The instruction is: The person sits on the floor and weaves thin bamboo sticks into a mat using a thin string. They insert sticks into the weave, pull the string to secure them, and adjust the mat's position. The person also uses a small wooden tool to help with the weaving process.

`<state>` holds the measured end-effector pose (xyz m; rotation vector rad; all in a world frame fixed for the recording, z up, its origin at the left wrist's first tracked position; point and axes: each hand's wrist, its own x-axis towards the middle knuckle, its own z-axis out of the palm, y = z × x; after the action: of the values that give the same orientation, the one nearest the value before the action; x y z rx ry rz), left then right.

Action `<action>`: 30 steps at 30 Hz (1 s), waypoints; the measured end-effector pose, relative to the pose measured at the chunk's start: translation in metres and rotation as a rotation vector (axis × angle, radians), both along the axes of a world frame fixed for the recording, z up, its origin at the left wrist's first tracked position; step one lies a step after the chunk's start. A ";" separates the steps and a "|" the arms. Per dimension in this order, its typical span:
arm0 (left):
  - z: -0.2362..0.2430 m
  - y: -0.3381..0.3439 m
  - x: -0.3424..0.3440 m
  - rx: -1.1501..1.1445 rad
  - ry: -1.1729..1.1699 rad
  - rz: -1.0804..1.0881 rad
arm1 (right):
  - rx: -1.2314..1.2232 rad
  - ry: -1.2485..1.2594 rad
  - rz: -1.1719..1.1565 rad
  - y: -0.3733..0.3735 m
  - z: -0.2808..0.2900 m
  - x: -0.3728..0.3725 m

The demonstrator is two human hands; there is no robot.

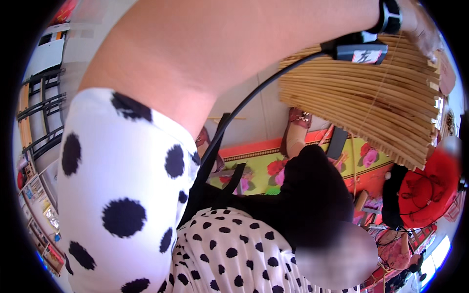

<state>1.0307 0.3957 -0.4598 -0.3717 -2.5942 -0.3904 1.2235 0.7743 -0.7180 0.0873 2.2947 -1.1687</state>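
Note:
My left arm, in a white sleeve with black spots, reaches across the top of the view to the right. A black band with a wired dark box (361,52) sits at its wrist. My left hand (424,33) is at the upper right rim, at the end of a mat of thin bamboo slats (361,85). The fingers look drawn together and point down at the slat ends; what they hold, if anything, is too small to make out. The slats fan out and are strung with thin thread. My right hand does not show.
Below the mat lies a floral cloth (264,168) in green, pink and red. A foot in a dark red shoe (299,118) rests beside it. A red and black item (422,190) and a person in pink (393,249) are at the right. Racks (44,107) line the left; a black cable (259,90) hangs midway.

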 end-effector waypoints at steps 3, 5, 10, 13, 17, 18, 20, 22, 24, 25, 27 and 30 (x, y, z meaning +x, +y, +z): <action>-0.003 0.008 -0.015 0.000 -0.075 -0.018 | 0.008 0.006 0.004 0.001 0.001 0.000; -0.005 0.013 -0.025 0.001 -0.115 -0.026 | 0.011 0.006 -0.002 0.001 0.002 0.000; -0.003 0.028 -0.049 -0.003 -0.223 -0.030 | -0.029 0.002 -0.110 0.001 0.004 -0.011; -0.007 0.029 -0.041 -0.013 -0.253 -0.043 | -0.167 -0.107 -0.175 -0.002 0.015 -0.022; -0.011 0.021 -0.020 -0.044 -0.204 -0.057 | -0.330 -0.174 -0.252 -0.015 0.038 -0.038; -0.011 0.020 -0.012 -0.058 -0.192 -0.052 | -0.313 -0.143 -0.246 -0.018 0.043 -0.043; -0.017 0.016 0.022 -0.078 -0.005 -0.024 | -0.275 -0.090 -0.230 -0.024 0.049 -0.051; -0.025 0.006 0.070 -0.112 0.173 0.008 | -0.283 -0.068 -0.210 -0.005 0.040 -0.065; -0.029 -0.017 0.123 -0.160 0.319 0.024 | -0.256 0.023 -0.274 0.016 0.037 -0.074; -0.021 -0.034 0.154 -0.211 0.196 0.013 | -0.211 0.042 -0.302 0.023 0.035 -0.074; 0.003 -0.069 0.238 -0.304 -0.066 0.042 | -0.167 0.071 -0.184 0.038 0.030 -0.084; 0.033 -0.114 0.355 -0.276 -0.198 0.226 | -0.096 0.132 -0.080 0.034 0.040 -0.094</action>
<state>1.3855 0.2817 -0.4272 -0.1325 -2.8520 0.0115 1.1291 0.8082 -0.6783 0.0684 2.3641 -1.3605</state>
